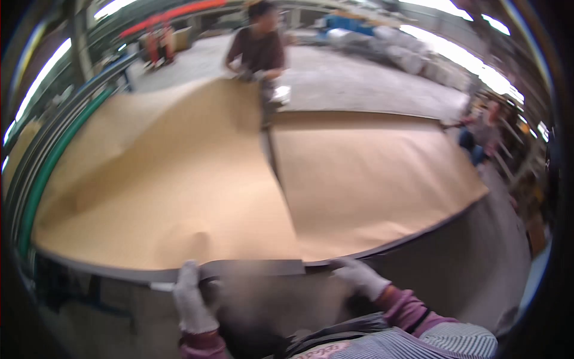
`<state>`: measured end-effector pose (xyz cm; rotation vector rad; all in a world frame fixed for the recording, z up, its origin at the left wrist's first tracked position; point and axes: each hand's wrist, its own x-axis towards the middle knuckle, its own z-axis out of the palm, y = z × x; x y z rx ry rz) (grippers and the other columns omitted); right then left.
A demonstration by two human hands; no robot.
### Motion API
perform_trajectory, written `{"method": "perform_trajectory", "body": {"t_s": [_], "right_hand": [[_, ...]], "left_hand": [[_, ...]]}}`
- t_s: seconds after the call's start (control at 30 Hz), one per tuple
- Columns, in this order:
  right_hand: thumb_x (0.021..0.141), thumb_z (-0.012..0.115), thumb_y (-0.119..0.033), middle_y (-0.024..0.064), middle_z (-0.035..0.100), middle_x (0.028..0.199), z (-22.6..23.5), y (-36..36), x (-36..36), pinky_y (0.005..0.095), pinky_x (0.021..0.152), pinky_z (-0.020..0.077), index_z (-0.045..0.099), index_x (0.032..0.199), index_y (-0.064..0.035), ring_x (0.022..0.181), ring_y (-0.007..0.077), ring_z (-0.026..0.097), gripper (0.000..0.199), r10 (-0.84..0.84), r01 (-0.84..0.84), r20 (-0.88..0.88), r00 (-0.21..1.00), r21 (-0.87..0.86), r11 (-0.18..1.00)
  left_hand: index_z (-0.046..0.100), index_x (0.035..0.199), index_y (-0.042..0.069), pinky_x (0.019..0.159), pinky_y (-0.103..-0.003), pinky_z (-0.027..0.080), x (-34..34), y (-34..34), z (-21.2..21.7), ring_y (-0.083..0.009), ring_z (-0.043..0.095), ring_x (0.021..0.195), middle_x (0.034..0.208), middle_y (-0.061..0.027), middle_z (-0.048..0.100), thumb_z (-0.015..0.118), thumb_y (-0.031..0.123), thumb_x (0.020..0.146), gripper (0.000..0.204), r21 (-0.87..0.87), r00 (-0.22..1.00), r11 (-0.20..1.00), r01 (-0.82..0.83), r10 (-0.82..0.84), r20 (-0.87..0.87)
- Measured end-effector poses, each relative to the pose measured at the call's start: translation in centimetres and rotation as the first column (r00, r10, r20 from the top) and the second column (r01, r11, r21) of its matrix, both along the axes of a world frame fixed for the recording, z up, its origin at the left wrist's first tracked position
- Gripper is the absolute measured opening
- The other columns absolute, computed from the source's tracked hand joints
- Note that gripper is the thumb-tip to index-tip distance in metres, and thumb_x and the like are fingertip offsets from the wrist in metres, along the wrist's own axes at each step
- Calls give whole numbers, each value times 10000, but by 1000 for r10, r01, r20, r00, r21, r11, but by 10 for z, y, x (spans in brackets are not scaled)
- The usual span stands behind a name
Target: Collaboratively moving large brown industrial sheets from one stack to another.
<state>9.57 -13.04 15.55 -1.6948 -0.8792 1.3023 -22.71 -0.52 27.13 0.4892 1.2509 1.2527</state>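
Head view: my left hand [192,297] and right hand [359,276] — both gloved — each have their grip clamped on the near edge of the brown sheet [179,179]. It lies on the tabletop [119,276], long axis running away from me toward a co-worker [258,48] holding its far end. A second sheet [371,173] lies just beside it, to the right.

You wear pale grey knit work gloves on your left hand [192,296] and right hand [359,276], with dusty pink sleeves ribbed at the cuffs, a dark band near the right wrist, and a finely striped grey-white garment over them.
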Motion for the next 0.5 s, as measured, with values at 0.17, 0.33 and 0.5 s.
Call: {"method": "perform_trajectory", "body": {"t_s": [0.17,0.33,0.5], "right_hand": [[846,538,-195,76,560,940,28,-26,-42,250,653,463,403,1325,-23,745,111,522,526,258,-231,-162,952,173,958],[851,590,-266,41,538,799,-45,-44,-40,240,528,439,327,1376,-29,630,90,507,633,215,-125,-299,930,294,948],[898,558,-326,101,506,1242,38,-56,-59,297,944,387,421,1283,20,1100,187,495,535,212,78,-691,691,363,928]], "left_hand": [[559,926,8,432,-226,423,-15,-21,58,-130,517,505,674,-61,566,520,326,918,321,268,877,909,319,-390,279],[562,964,-8,437,-174,372,52,-64,78,-71,449,502,638,-14,514,529,311,926,323,246,902,912,330,-381,202],[570,869,52,512,-237,484,89,-102,2,-152,596,585,738,-81,625,504,300,924,262,45,911,910,412,-410,-48]]}}
